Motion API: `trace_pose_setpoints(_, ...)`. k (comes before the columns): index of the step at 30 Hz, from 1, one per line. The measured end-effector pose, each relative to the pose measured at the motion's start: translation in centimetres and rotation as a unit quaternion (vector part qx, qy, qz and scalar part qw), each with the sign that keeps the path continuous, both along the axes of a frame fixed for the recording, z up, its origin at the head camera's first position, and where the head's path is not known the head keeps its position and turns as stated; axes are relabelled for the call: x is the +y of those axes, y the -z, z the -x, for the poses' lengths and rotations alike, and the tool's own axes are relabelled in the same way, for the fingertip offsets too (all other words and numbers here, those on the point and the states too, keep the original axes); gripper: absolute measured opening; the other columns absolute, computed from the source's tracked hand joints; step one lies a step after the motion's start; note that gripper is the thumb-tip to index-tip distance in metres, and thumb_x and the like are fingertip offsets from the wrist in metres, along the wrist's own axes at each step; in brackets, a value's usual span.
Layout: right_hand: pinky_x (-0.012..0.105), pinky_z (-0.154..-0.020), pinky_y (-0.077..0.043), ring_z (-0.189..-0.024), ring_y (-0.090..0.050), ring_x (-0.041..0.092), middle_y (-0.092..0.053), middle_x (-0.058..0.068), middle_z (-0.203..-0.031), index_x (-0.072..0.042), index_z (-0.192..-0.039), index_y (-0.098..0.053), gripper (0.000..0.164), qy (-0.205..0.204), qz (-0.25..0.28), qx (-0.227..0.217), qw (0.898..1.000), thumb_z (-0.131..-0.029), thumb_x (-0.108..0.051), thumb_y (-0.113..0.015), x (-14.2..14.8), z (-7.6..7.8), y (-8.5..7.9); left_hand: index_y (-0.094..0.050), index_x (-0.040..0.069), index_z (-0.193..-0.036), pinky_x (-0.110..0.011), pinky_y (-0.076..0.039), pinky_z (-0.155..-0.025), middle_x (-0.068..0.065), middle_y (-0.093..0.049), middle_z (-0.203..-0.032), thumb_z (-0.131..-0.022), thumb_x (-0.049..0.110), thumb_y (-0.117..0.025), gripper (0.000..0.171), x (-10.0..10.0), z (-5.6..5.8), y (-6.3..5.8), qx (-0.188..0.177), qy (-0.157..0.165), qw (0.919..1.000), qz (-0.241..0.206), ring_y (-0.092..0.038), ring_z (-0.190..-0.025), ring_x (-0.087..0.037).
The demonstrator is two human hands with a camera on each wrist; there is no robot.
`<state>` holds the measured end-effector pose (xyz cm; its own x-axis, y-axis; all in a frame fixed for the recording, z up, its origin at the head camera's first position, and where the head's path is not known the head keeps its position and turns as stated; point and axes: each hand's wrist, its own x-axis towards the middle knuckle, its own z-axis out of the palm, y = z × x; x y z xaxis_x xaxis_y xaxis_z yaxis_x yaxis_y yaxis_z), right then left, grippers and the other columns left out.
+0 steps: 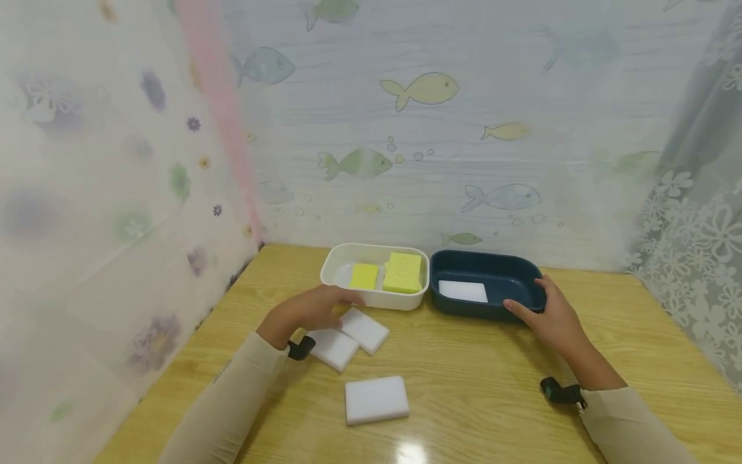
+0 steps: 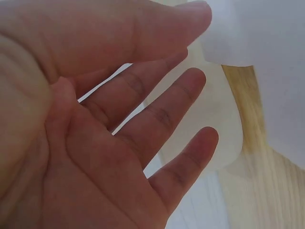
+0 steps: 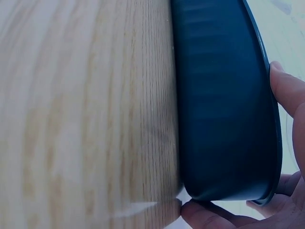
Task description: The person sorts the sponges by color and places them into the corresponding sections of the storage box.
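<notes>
- Navy tray (image 1: 487, 312), right of the white tray (image 1: 388, 299): right hand's grip (image 1: 556, 320) holds its end, likely steadying it.
- Left hand's grip (image 1: 310, 310): empty, fingers extended, near the white tray's front.

I'm working in a sheet-lined nook, room type unclear: fish-print sheeting (image 1: 429, 148) facing me, flowered sheeting (image 1: 104, 200) flanking my wood-grain table (image 1: 464, 386).
</notes>
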<state>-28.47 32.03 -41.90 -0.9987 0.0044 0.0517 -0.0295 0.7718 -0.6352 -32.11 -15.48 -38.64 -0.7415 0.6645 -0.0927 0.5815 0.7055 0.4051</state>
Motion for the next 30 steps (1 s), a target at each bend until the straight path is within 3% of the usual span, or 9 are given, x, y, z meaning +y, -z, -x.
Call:
trace_pose_setpoints(12,0.072,-0.093,-0.028,-0.133,-0.019,0.056,-0.003,0.029,-0.155,-0.005,-0.153,0.0,0.109,0.003,0.0,-0.002,1.0,-0.083,-0.069,-0.053,0.01,-0.21,0.15,-0.062,0.016,-0.122,-0.035,-0.043,-0.095,0.003,-0.061,-0.123,-0.074,-0.01,-0.067,0.055,0.25,0.23,1.02,-0.019,-0.004,0.9996,-0.021,-0.053,-0.117,-0.016)
trace_pose_setpoints(22,0.071,-0.092,-0.029,-0.132,-0.021,0.056,-0.003,0.028,-0.156,-0.007,-0.153,0.002,0.108,-0.004,-0.007,0.002,1.0,-0.083,-0.069,-0.052,0.04,-0.01,-0.27,-0.061,0.01,-0.123,-0.035,-0.047,-0.091,-0.001,-0.063,-0.12,-0.076,-0.007,-0.068,0.051,0.25,0.17,0.42,-0.047,-0.015,0.9978,-0.044,-0.057,-0.11,-0.02)
trace_pose_setpoints(30,0.072,-0.093,-0.028,-0.133,-0.02,0.056,-0.004,0.03,-0.155,-0.005,-0.153,0.002,0.109,-0.006,-0.008,0.0,1.0,-0.084,-0.068,-0.053,0.0,-0.06,-0.26,-0.062,0.01,-0.12,-0.034,-0.049,-0.088,0.0,-0.063,-0.116,-0.075,0.003,-0.078,0.048,0.51,0.0,0.71,-0.062,-0.013,0.9967,-0.051,-0.06,-0.104,-0.019)
